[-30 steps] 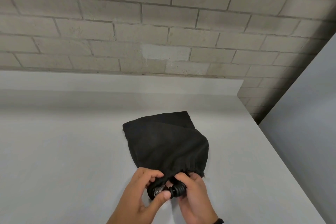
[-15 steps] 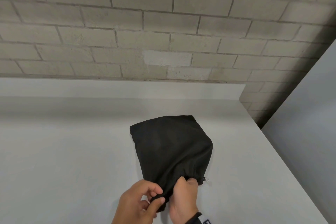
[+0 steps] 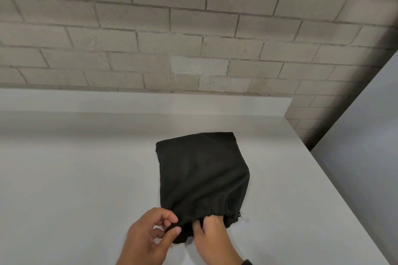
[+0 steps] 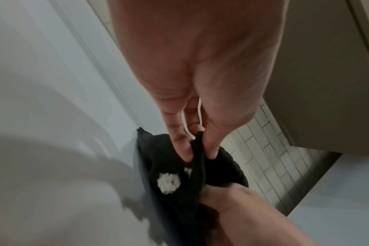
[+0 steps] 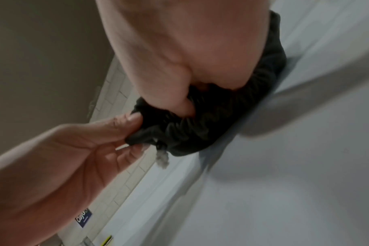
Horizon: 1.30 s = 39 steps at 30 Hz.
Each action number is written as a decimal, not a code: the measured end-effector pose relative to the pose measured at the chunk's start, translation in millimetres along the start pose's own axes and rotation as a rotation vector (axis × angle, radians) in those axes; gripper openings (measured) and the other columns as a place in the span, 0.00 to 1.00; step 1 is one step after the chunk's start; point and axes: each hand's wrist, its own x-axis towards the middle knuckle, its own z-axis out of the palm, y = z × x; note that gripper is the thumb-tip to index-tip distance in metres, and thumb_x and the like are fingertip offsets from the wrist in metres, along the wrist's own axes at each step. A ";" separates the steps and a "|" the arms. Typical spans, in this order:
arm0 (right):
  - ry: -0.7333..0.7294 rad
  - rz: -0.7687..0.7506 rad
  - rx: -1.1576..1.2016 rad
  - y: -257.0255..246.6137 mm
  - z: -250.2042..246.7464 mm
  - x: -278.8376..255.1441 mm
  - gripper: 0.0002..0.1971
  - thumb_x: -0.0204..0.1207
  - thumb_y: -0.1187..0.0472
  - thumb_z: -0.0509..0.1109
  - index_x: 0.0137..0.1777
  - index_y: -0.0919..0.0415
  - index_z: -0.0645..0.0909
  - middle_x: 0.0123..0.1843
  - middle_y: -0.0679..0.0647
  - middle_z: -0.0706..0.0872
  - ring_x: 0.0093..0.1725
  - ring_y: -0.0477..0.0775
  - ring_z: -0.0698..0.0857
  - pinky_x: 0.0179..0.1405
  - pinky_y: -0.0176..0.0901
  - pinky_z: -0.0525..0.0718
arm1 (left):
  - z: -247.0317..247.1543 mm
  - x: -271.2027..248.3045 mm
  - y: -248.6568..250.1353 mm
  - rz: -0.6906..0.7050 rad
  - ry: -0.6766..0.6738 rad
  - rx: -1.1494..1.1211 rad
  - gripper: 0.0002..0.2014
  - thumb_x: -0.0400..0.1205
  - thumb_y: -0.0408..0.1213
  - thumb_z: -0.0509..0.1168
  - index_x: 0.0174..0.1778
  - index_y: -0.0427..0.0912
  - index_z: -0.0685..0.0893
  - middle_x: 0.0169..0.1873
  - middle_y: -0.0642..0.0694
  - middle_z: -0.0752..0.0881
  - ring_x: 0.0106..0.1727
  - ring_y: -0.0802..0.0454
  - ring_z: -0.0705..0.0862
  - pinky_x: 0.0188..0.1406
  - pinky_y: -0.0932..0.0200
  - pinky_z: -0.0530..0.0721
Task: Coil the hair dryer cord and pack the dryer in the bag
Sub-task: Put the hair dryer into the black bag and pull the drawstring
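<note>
A black cloth drawstring bag (image 3: pixel 202 174) lies bulging on the white table (image 3: pixel 75 178), its gathered mouth toward me. The hair dryer and its cord are hidden inside it. My left hand (image 3: pixel 150 236) pinches the left side of the bag's mouth between thumb and forefinger; the left wrist view shows the same pinch on the bag (image 4: pixel 179 179). My right hand (image 3: pixel 213 234) grips the gathered mouth on the right, fingers curled into the cloth of the bag (image 5: pixel 192 129). A frayed white cord end (image 5: pixel 162 158) hangs from the mouth.
A grey block wall (image 3: pixel 193 28) stands behind the table's raised back ledge (image 3: pixel 129 103). The table's right edge (image 3: pixel 336 183) runs diagonally, with a grey panel (image 3: pixel 366 157) beyond it.
A second ago the dryer's black coiled end showed at the bag's mouth; it is now out of sight. Both hands have gathered the mouth, and the bag sits slightly farther right.
</note>
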 end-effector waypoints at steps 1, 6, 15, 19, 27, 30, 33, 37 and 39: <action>-0.006 -0.001 -0.048 -1.2 -5.2 -3.2 0.17 0.86 0.56 0.58 0.72 0.58 0.71 0.64 0.53 0.73 0.66 0.50 0.75 0.65 0.28 0.67 | 0.5 1.5 1.7 0.026 0.024 0.015 0.22 0.69 0.30 0.82 0.42 0.66 0.85 0.38 0.59 0.86 0.42 0.55 0.86 0.37 0.61 0.88; -0.193 -0.057 -0.133 15.0 -36.2 -22.6 0.26 0.79 0.46 0.66 0.76 0.50 0.69 0.71 0.46 0.71 0.71 0.45 0.74 0.67 0.29 0.69 | -5.9 3.9 13.8 -0.293 -0.188 0.047 0.30 0.58 0.42 0.88 0.49 0.51 0.77 0.40 0.45 0.85 0.39 0.48 0.86 0.41 0.62 0.89; 0.249 -0.051 0.006 55.8 -88.1 -23.3 0.14 0.73 0.55 0.76 0.48 0.40 0.74 0.48 0.34 0.81 0.49 0.42 0.81 0.49 0.31 0.80 | 7.7 9.7 14.5 -0.475 -0.238 -0.065 0.44 0.64 0.32 0.85 0.68 0.49 0.63 0.56 0.49 0.86 0.45 0.47 0.89 0.43 0.63 0.88; 0.027 -0.025 -0.088 66.3 -79.7 -17.9 0.27 0.76 0.49 0.73 0.68 0.37 0.61 0.61 0.29 0.73 0.57 0.40 0.80 0.62 0.34 0.79 | 14.1 5.8 5.5 -0.422 -0.291 -0.004 0.31 0.73 0.43 0.79 0.64 0.51 0.67 0.41 0.46 0.93 0.37 0.55 0.88 0.48 0.63 0.87; 0.092 -0.029 0.060 80.8 -84.1 -21.1 0.13 0.75 0.59 0.75 0.56 0.47 0.78 0.44 0.47 0.85 0.39 0.45 0.85 0.42 0.25 0.81 | -0.6 -2.3 6.6 -0.247 -0.255 0.170 0.21 0.75 0.49 0.77 0.29 0.41 0.75 0.21 0.51 0.73 0.23 0.60 0.71 0.29 0.71 0.69; 0.048 -0.046 0.049 84.9 -91.6 -21.5 0.15 0.75 0.65 0.75 0.51 0.43 0.79 0.43 0.47 0.86 0.42 0.43 0.86 0.44 0.22 0.80 | -11.8 -6.7 12.0 -0.221 -0.326 0.155 0.13 0.76 0.40 0.77 0.33 0.38 0.84 0.27 0.42 0.87 0.26 0.63 0.82 0.34 0.74 0.77; 0.050 -0.089 -0.008 94.8 -106.2 -24.2 0.19 0.76 0.67 0.74 0.45 0.37 0.78 0.41 0.42 0.89 0.45 0.37 0.86 0.44 0.19 0.79 | -29.3 -9.7 11.0 -0.099 -0.283 0.221 0.10 0.79 0.40 0.75 0.36 0.62 0.89 0.29 0.53 0.90 0.32 0.62 0.85 0.39 0.75 0.78; 0.106 -0.181 -0.217 123.5 -126.7 -30.8 0.19 0.71 0.69 0.77 0.42 0.39 0.82 0.36 0.34 0.88 0.45 0.30 0.85 0.44 0.19 0.79 | -59.5 -12.6 -5.0 0.005 -0.155 0.334 0.07 0.81 0.47 0.71 0.37 0.61 0.86 0.27 0.57 0.88 0.32 0.57 0.84 0.40 0.66 0.82; 0.168 -0.222 -0.271 138.2 -141.1 -36.3 0.27 0.67 0.73 0.79 0.48 0.36 0.80 0.34 0.35 0.87 0.42 0.30 0.83 0.41 0.17 0.77 | -78.2 -16.2 -15.9 0.005 -0.039 0.360 0.04 0.77 0.51 0.67 0.38 0.60 0.86 0.25 0.59 0.87 0.30 0.57 0.85 0.39 0.64 0.84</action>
